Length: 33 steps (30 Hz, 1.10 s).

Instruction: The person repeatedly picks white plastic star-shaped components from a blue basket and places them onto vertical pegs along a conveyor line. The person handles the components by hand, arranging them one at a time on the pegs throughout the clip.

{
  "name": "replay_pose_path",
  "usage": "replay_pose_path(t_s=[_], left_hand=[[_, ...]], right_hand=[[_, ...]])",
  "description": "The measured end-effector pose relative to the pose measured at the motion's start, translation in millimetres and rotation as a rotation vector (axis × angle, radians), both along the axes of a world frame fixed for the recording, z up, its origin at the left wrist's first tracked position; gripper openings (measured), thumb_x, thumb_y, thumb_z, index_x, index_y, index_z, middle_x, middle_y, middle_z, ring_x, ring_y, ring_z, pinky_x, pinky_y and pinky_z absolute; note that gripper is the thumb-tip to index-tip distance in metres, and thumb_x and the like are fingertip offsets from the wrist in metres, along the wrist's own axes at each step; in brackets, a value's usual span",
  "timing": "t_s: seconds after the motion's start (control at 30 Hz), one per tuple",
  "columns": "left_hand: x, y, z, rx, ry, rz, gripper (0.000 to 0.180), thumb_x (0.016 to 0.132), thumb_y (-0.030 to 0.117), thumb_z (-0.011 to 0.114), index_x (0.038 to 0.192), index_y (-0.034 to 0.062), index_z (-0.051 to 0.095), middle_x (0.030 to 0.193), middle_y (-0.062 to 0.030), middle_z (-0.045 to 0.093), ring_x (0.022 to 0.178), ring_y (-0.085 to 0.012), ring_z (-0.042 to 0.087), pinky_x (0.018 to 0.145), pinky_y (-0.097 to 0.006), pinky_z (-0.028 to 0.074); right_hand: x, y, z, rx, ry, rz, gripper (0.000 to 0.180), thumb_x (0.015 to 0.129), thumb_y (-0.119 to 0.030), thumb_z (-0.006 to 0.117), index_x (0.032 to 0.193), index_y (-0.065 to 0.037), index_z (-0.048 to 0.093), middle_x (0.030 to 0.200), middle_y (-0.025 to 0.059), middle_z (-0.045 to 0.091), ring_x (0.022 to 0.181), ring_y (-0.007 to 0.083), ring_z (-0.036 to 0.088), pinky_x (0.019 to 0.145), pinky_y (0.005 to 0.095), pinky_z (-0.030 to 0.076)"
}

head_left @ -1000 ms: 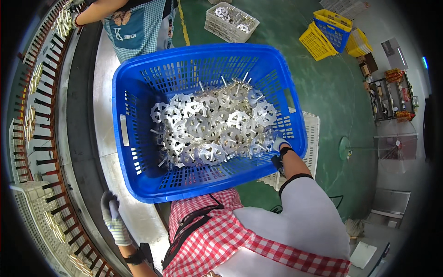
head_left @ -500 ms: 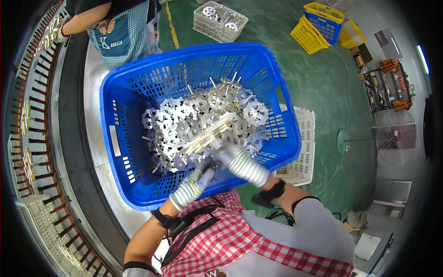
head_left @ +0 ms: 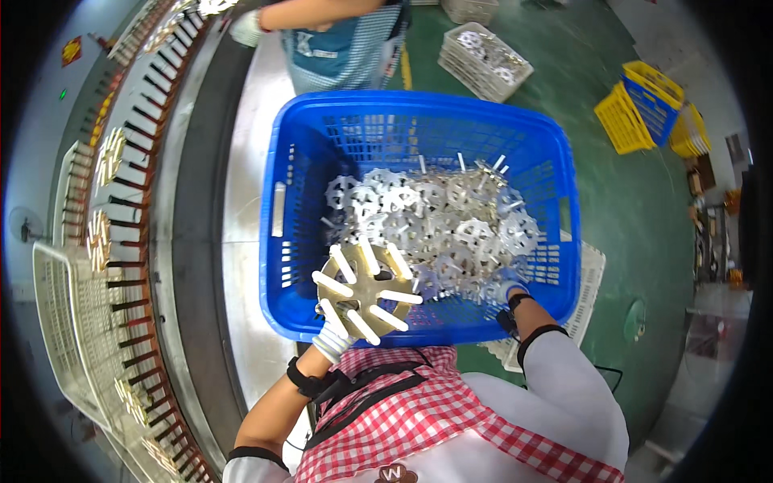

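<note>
My left hand (head_left: pixel 333 338), in a striped glove, grips a pale gold metal disc with pegs (head_left: pixel 369 291) from below. The disc has cut-outs, and several whitish rods stick out from its face. It is held above the near left part of a big blue plastic basket (head_left: pixel 419 98). Inside the basket lies a heap of silvery perforated discs (head_left: pixel 439 209), some with rods standing up. My right hand (head_left: pixel 510 286), also gloved, reaches into the basket's near right corner against the heap. Its fingers are hidden and blurred there.
Left of the basket runs a conveyor line with a row of dark prongs (head_left: pixel 129 284) carrying similar pegged pieces (head_left: pixel 98 241). Across the basket stands a co-worker in a blue apron (head_left: pixel 342 60). White crates (head_left: pixel 483 60) and yellow and blue crates (head_left: pixel 644 105) sit on the green floor.
My hands were together at the near side of the basket and have parted. My left hand has raised the pegged disc leftward; my right has moved right into the heap. The view has turned.
</note>
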State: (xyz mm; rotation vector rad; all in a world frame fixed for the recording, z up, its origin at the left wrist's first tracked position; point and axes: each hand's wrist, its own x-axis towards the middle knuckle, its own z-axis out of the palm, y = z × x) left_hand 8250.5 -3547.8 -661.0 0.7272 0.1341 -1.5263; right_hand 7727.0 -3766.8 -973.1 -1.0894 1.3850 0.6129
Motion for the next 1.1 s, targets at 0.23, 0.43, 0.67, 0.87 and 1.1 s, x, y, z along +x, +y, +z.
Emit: replay_pose_path(t_s=[0.23, 0.43, 0.67, 0.87, 1.1], left_hand=[[28, 23, -12, 0.06, -0.855, -0.208, 0.061, 0.086, 0.041, 0.055, 0.139, 0.0172, 0.036, 0.137, -0.0072, 0.045, 0.121, -0.0221, 0.046, 0.108, -0.04, 0.036], [47, 30, -22, 0.123, -0.756, -0.095, 0.058, 0.091, 0.035, 0.052, 0.141, 0.0145, 0.032, 0.14, -0.008, 0.041, 0.122, -0.022, 0.046, 0.108, -0.039, 0.037], [53, 67, -43, 0.206, -1.715, -0.387, 0.059, 0.096, 0.026, 0.049, 0.147, 0.012, 0.023, 0.137, -0.0085, 0.041, 0.116, -0.0198, 0.049, 0.091, -0.032, 0.053], [90, 81, -32, 0.195, -2.99, -1.106, 0.047, 0.092, 0.021, 0.057, 0.135, 0.0095, 0.043, 0.125, -0.0101, 0.053, 0.101, -0.0223, 0.06, 0.081, -0.036, 0.056], [92, 146, -28, 0.383, -1.402, -0.446, 0.04, 0.089, 0.016, 0.059, 0.129, 0.0117, 0.055, 0.13, -0.0098, 0.055, 0.118, -0.0272, 0.051, 0.107, -0.039, 0.037]], right_hand=[[77, -48, 111, -0.194, 0.35, 1.222, 0.036, 0.079, -0.021, 0.053, 0.102, 0.001, 0.068, 0.105, 0.0236, 0.066, 0.098, 0.0388, 0.064, 0.086, 0.0439, 0.051], [107, -119, 153, -0.843, 0.503, 0.627, 0.033, 0.078, -0.033, 0.061, 0.096, -0.007, 0.068, 0.094, 0.0187, 0.068, 0.091, 0.0379, 0.065, 0.076, 0.0466, 0.052], [89, -136, 65, -0.721, 0.357, 0.876, 0.047, 0.09, -0.035, 0.05, 0.133, -0.016, 0.048, 0.141, 0.0154, 0.046, 0.12, 0.0328, 0.051, 0.092, 0.0517, 0.046], [122, -80, 20, -0.71, 0.121, 0.276, 0.046, 0.099, -0.034, 0.039, 0.142, -0.02, 0.032, 0.148, 0.017, 0.035, 0.13, 0.0321, 0.039, 0.096, 0.0559, 0.04], [337, 42, 150, -0.594, -0.45, -0.154, 0.046, 0.099, -0.035, 0.04, 0.141, -0.018, 0.032, 0.146, 0.0173, 0.035, 0.13, 0.0317, 0.039, 0.099, 0.0544, 0.038]])
